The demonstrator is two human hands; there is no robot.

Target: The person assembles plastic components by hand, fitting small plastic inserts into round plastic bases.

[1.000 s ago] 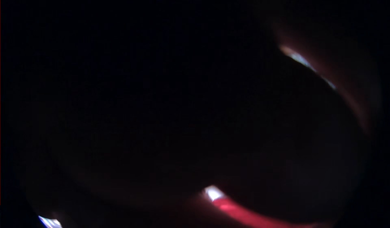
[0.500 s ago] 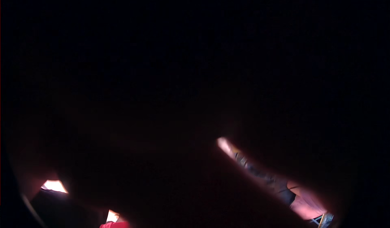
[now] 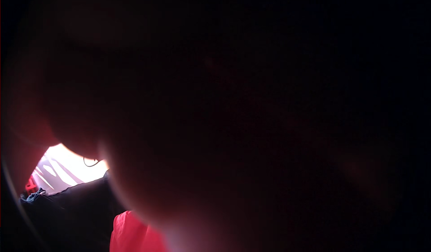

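Note:
A dark, blurred mass with a reddish, skin-like rim (image 3: 130, 198) covers nearly the whole head view. It looks like fingers lying right against the lens. Which hand this is, and whether it holds anything, I cannot make out. Neither my left hand nor my right hand shows clearly. Red cloth (image 3: 137, 234) appears past its lower edge, and black cloth (image 3: 76, 207) lies to the left of that.
Through the gap at the lower left shows a bright, glossy whitish sheet (image 3: 58, 171). A small red object (image 3: 31, 185) and some crumpled bluish fabric (image 3: 37, 195) sit at its left edge. The rest is hidden.
The dark covering has shifted. The slanted gap on the right has closed over, while the lower-left gap has widened, showing more of the red cloth, black cloth and whitish sheet.

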